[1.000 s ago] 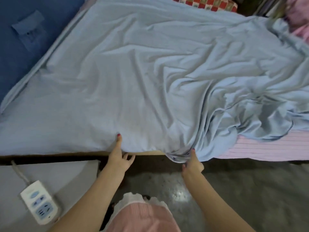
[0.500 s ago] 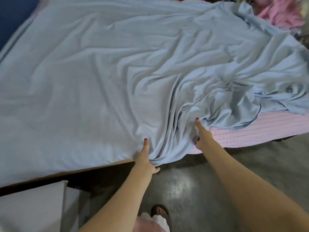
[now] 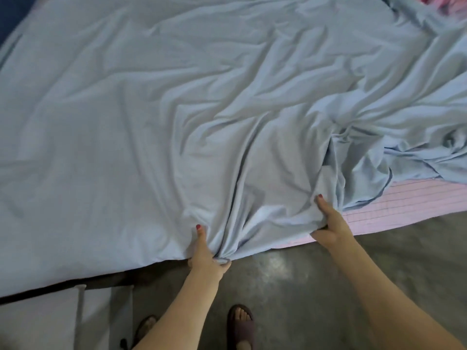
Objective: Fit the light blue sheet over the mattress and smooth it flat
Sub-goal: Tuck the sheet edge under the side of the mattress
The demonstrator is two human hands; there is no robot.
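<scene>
The light blue sheet (image 3: pixel 177 109) covers most of the mattress, smooth on the left and bunched into deep folds on the right. A pink striped strip of mattress (image 3: pixel 404 205) shows bare at the near right edge. My left hand (image 3: pixel 206 253) grips a gathered fold of the sheet at the bed's near edge, thumb on top. My right hand (image 3: pixel 331 221) grips the sheet's hem further right, thumb up on the cloth and fingers curled under it.
Grey concrete floor (image 3: pixel 290 286) lies in front of the bed, with my two sandalled feet (image 3: pixel 240 324) on it. A white metal frame (image 3: pixel 80 306) stands at lower left. Pink cloth (image 3: pixel 444 0) sits at the far right corner.
Both hands have shifted right along the near edge and now clutch gathered sheet there. The view has swung right; the power strip on the floor is out of frame.
</scene>
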